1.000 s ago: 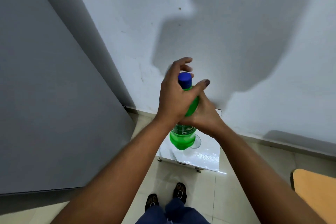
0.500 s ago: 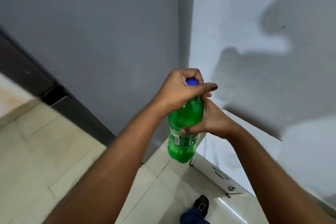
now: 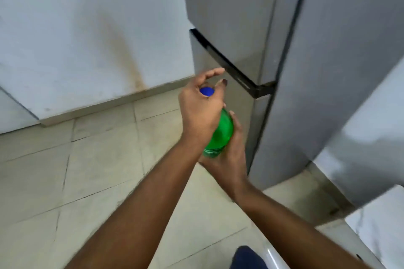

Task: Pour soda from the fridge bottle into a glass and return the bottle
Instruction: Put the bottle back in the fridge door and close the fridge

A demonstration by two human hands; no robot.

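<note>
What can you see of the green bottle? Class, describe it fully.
The green bottle looks like translucent plastic with a blue cap on its neck. It is held in the air, tilted, before the closed grey fridge. The right hand grips its body from below; the left hand rests around the cap, fingers loosened. Its base is hidden.

Your left hand [image 3: 200, 111] covers the neck of the green bottle [image 3: 220, 133], so you see only a bit of the blue cap [image 3: 207, 91]. You cannot tell if that hand touches the cap or just curls over it. Your right hand [image 3: 227, 159] hides the bottom of the bottle, and its label is too blurry to read. The fridge [image 3: 284, 50] is cut off at the top and the right edge. A dark blue bit of clothing [image 3: 247, 257] is cut off at the bottom edge.
</note>
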